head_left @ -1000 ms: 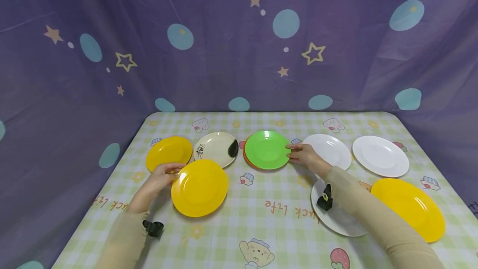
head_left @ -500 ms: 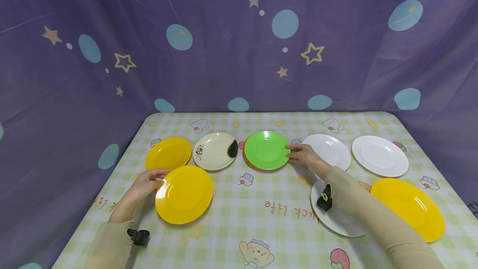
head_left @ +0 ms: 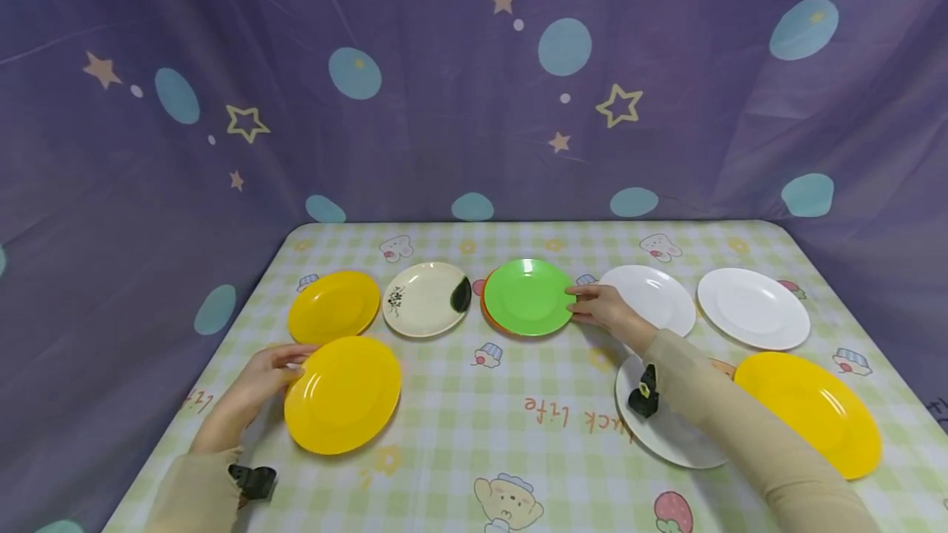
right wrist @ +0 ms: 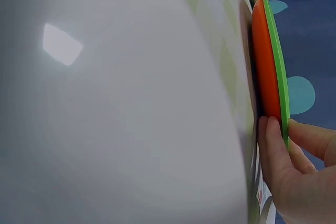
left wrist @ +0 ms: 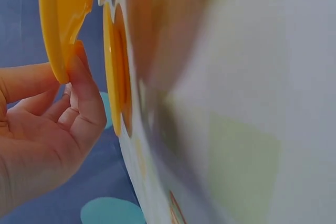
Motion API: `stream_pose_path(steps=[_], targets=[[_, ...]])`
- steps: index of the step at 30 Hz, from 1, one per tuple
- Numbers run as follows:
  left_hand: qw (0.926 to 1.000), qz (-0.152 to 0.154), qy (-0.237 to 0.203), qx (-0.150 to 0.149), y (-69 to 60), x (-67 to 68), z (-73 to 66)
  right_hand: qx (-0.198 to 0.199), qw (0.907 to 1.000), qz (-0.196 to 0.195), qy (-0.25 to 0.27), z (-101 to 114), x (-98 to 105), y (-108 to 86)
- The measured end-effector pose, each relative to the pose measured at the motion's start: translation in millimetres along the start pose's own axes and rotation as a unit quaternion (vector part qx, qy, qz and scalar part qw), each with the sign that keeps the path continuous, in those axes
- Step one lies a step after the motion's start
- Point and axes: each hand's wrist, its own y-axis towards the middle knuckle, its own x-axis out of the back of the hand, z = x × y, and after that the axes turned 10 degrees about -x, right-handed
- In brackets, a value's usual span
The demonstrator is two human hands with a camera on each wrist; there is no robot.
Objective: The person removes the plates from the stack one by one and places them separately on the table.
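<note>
Thumb and fingers of my left hand [head_left: 255,389] pinch the left rim of a yellow plate [head_left: 343,395]. In the left wrist view this plate [left wrist: 65,9] is raised off the cloth. My right hand [head_left: 603,307] grips the right rim of a green plate [head_left: 529,296]. Beneath that green plate lies an orange plate [right wrist: 266,61], and in the right wrist view the fingers [right wrist: 275,153] reach under the orange one while the thumb is on the green side. From the head view only a thin orange edge shows.
A yellow plate [head_left: 333,305] and a cream patterned plate [head_left: 426,300] lie at the back left. Two white plates, a nearer one [head_left: 646,299] and a farther one [head_left: 753,308], lie back right. Another white plate [head_left: 670,434], partly under my right forearm, and a yellow plate [head_left: 810,414] are front right.
My left hand has moved left and toward the near edge, carrying the yellow plate away from the cream plate. My right hand and the green plate stay in place.
</note>
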Motion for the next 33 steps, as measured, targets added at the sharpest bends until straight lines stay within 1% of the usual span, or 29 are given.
stream_pose_path(steps=[6,11,14,23,27,33], targets=[[0.9998,0.000,-0.012,0.017,-3.6,5.3,10.1,0.001,1.0000,0.001,-0.007,-0.4,-0.1,0.5],[0.9997,0.005,-0.006,0.023,-6.6,11.2,20.2,-0.002,0.9999,0.001,-0.013,0.0,-0.2,-0.4],[0.9997,0.010,-0.006,0.022,-8.5,14.3,23.6,-0.007,0.9999,0.002,-0.012,0.3,0.1,-1.6],[0.9991,0.014,-0.014,0.038,-10.4,21.0,26.5,-0.005,1.0000,0.002,-0.003,0.4,-0.8,-1.0],[0.9990,0.016,-0.021,0.035,-9.8,22.8,28.0,-0.007,1.0000,-0.001,-0.006,0.1,-0.4,-0.8],[0.9991,0.023,-0.011,0.036,-10.7,24.0,30.3,-0.003,1.0000,-0.001,-0.006,-0.8,1.1,1.0]])
